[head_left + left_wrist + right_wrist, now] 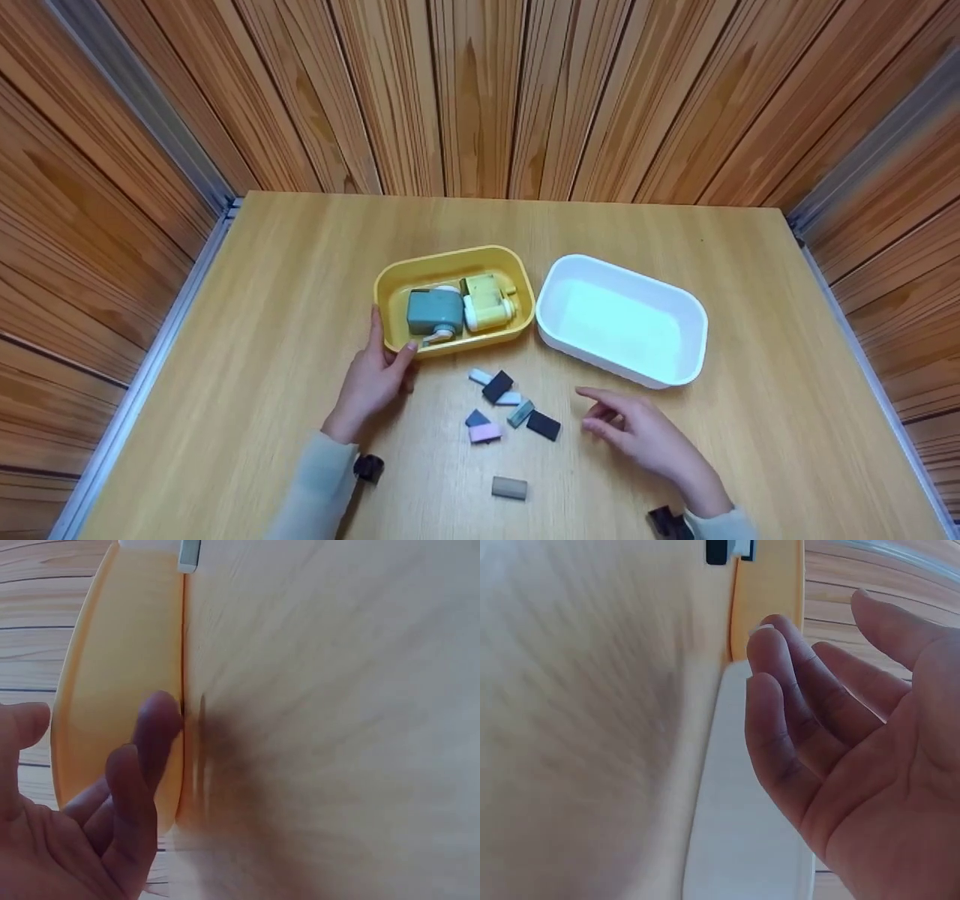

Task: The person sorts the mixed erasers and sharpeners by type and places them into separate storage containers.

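Note:
At the front left corner of a yellow tub (pixel 452 259), my left hand (pixel 373 384) grips it, thumb at the front rim and another finger along its left end. In the left wrist view, curled fingers (pixel 131 787) lie against the tub's outer wall. Inside sit a teal boxy item (pixel 435 310) with a small white crank-like part and a pale yellow one (pixel 486 302) with a white cylinder. My right hand (pixel 637 431) holds nothing, fingers loosely bent, in front of a white tub (pixel 622 322) and right of a black block (pixel 544 425).
Small eraser-like blocks lie in front of the yellow tub: another black one (pixel 497 387), a white one (pixel 480 376), a teal one (pixel 520 413), a dark blue one (pixel 476 418) and a pink one (pixel 485 433). Nearer lies a grey block (pixel 509 488). Wood-panelled walls (pixel 480 97) surround the table.

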